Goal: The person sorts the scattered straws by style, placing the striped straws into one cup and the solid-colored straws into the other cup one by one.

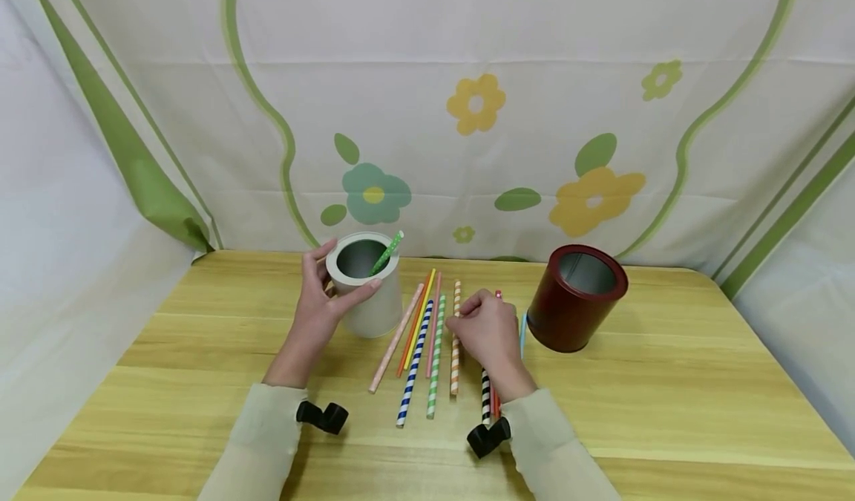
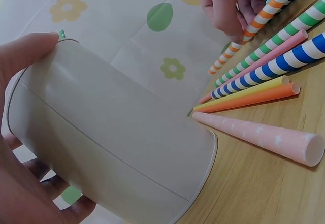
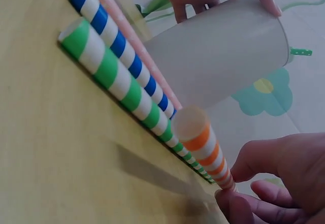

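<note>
My left hand [image 1: 320,304] grips a white can [image 1: 371,309] around its side, thumb near the rim. Out of that can leans a green dotted straw [image 1: 389,252]. Between thumb and fingers, my right hand [image 1: 490,334] pinches an orange-and-white striped straw [image 1: 456,367]; in the right wrist view its near end is raised off the table. Beside it on the table lie a green striped straw [image 1: 436,367], a blue striped straw [image 1: 413,375], a pink starred straw [image 2: 264,135], a yellow straw [image 2: 249,93] and an orange straw [image 2: 259,99].
A dark red can [image 1: 568,312] stands at the right. Below the right wrist lies a black striped straw [image 1: 485,397], with red ones next to it. A light blue straw [image 1: 523,334] is near the red can. A flowered curtain [image 1: 427,115] hangs behind the table.
</note>
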`<action>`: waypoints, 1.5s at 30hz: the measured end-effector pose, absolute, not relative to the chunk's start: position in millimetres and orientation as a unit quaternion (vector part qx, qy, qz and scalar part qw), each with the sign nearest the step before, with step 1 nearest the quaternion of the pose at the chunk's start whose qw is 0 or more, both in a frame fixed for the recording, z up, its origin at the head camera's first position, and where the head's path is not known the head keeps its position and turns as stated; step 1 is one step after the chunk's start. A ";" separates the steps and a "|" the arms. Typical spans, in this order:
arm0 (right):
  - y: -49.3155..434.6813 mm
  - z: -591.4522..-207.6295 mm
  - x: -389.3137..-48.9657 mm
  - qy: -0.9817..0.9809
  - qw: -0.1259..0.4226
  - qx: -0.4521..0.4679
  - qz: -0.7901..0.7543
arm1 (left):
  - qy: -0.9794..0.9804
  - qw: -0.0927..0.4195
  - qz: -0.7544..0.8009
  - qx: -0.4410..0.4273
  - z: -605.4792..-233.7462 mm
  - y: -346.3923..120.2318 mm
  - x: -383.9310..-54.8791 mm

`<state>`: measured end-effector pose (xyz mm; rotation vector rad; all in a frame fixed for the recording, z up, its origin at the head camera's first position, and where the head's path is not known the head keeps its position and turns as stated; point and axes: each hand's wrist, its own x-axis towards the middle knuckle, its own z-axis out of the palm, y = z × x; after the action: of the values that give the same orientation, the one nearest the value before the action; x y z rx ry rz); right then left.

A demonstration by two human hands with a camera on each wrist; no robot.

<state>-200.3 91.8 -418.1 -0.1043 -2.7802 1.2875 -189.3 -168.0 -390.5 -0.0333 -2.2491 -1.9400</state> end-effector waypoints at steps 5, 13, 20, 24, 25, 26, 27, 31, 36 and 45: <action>94.4 -415.0 -200.8 -0.890 0.041 -0.046 0.452 | -0.756 0.075 -0.650 -0.006 -388.7 -168.3 -189.1; 96.8 -414.5 -202.0 -0.878 0.044 -0.044 0.475 | -0.754 0.059 -0.654 0.008 -380.8 -171.6 -189.4; 98.5 -416.1 -202.9 -0.877 0.037 -0.040 0.477 | -0.750 0.039 -0.660 0.029 -375.6 -173.9 -190.0; 99.6 -416.4 -203.0 -0.875 0.038 -0.044 0.480 | -0.750 0.033 -0.661 0.022 -375.0 -175.2 -190.2; 99.8 -416.3 -202.9 -0.875 0.038 -0.044 0.481 | -0.749 0.034 -0.662 0.019 -375.0 -175.3 -190.4; 99.9 -416.2 -203.0 -0.875 0.038 -0.045 0.481 | -0.748 0.037 -0.663 0.015 -375.1 -175.4 -190.6; 99.8 -416.0 -203.1 -0.875 0.037 -0.044 0.481 | -0.747 0.039 -0.663 0.013 -375.2 -175.5 -190.8; 99.3 -414.3 -203.5 -0.875 0.040 -0.045 0.481 | -0.745 0.049 -0.666 0.009 -375.7 -175.7 -191.0; 99.8 -412.1 -203.5 -0.871 0.047 -0.048 0.486 | -0.744 0.051 -0.666 0.007 -376.6 -176.4 -191.2; 104.8 -408.3 -205.7 -0.848 0.041 -0.060 0.525 | -0.745 0.061 -0.664 0.001 -377.1 -174.3 -191.6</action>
<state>-205.7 104.8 -408.3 -0.1843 -2.5975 1.6071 -191.6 -174.3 -377.1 0.0023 -2.2542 -2.0088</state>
